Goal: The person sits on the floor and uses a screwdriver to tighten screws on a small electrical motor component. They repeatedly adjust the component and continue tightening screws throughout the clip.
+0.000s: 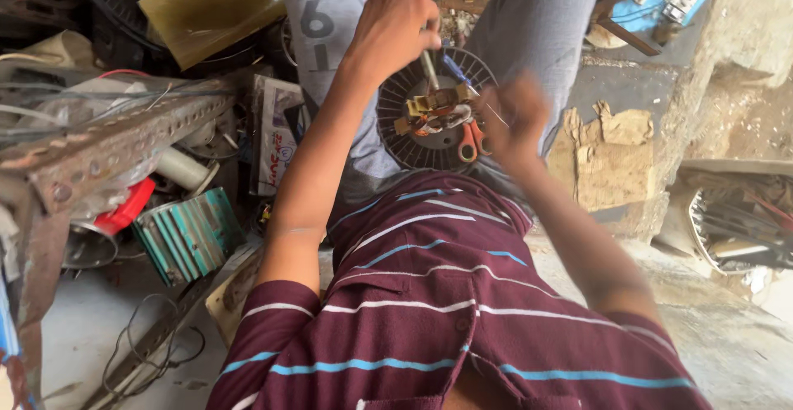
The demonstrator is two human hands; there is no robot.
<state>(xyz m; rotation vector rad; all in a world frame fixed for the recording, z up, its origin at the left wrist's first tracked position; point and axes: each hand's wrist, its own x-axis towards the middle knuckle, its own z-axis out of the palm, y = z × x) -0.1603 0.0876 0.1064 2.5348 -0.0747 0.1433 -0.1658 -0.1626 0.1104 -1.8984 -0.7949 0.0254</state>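
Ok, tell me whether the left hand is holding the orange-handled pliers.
No: the left hand grips a grey-shafted tool, while the orange-handled pliers lie on the round black grille.

The round black slotted fan housing (pixel 413 142) is lying between my knees, in front of my chest. On it, the copper-wound motor core (pixel 438 113) is sitting. My left hand (pixel 395 26) is hovering over the housing's far rim, gripping a metal-shafted tool (pixel 430 70). My right hand (pixel 514 117) is hanging at its right edge. Left of the housing, a ribbed teal metal casing (pixel 188 235) is lying.

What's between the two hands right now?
In the head view, between left hand and blurred right hand: a small motor core on a round black grille.
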